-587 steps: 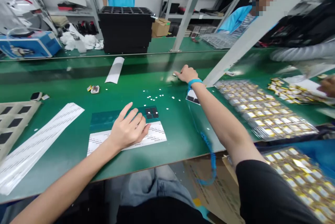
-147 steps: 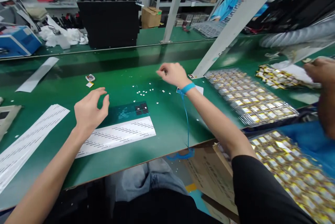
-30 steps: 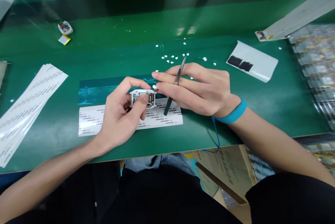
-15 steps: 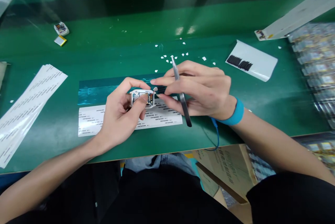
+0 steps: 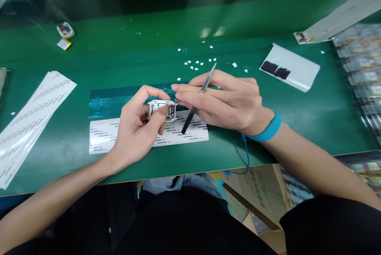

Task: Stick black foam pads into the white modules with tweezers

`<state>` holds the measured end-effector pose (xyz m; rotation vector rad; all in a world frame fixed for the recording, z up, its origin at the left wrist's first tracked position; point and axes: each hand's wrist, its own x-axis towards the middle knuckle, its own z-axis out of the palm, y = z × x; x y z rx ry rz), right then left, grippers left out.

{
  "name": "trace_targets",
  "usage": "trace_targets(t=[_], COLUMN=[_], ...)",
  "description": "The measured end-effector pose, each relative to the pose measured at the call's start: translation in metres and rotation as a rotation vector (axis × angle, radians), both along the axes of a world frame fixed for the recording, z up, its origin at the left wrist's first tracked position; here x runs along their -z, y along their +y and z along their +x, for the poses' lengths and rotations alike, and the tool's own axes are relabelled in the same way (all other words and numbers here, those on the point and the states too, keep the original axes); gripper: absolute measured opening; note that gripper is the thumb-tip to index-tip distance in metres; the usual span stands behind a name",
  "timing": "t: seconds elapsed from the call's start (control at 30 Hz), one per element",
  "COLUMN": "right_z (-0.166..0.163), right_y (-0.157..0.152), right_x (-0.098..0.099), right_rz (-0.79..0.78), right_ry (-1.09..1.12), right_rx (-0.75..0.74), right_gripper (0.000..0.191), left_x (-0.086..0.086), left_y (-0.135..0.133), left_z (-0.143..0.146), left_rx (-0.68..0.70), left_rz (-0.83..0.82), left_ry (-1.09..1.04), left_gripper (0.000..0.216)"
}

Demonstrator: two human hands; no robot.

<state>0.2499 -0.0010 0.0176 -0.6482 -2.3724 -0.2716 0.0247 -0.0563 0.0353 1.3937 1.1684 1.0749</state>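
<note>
- White watch case (image 5: pixel 170 111): landmark for all places given here; held above the bench, uncovered side up, with circuitry and fine red wiring exposed.
- Left hand (image 5: pixel 135 128): folded in a narrow grip around the left part of the watch case, index finger curved along its far edge, thumb laid across the circuitry; the remaining fingers are partly hidden beneath.
- Right hand (image 5: pixel 226 100): immediately right of the watch case, carrying tweezers (image 5: pixel 190 116) slantwise across its fingers. The fingertips are drawn close together at the case's far right corner; whether they pinch a small part there cannot be told.
- Tweezers, orientation: bright tip directed beyond and right of the watch case, dark end directed toward the wearer.
- Printed white strip (image 5: pixel 104 136): on the green bench (image 5: pixel 226 147) below the watch case, extending to both sides; teal film (image 5: pixel 110 102) lies along its far edge.
- Small white stickers (image 5: pixel 197 69): scattered beyond the watch case, mostly to its right.
- White sheet (image 5: pixel 303 70) with black strips (image 5: pixel 269 66): well right of the watch case.
- Second white case (image 5: pixel 65 29), near a yellow-edged battery (image 5: pixel 64 43): far left of the watch case, beyond it.
</note>
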Motion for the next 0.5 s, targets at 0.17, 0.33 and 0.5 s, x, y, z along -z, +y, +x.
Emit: trace_targets(t=[0.17,0.33,0.5], right_z=[-0.001,-0.010,-0.018], right_y=[-0.003,-0.014,-0.027], right_x=[0.000,0.001,0.002], right_rz=[-0.084,0.058,0.051], right_ry=[0.005,0.080,0.078], right_rx=[-0.037,-0.076,0.019], right_gripper=[0.027,0.027,0.028], left_x=[0.002,0.004,0.011], left_y=[-0.002,-0.005,-0.011], left_z=[0.002,0.002,0.004], left_rx=[0.003,0.036,-0.019], left_rz=[0.035,0.101,0.193], left_ry=[0.061,0.162,0.198], left_gripper=[0.013,0.023,0.015])
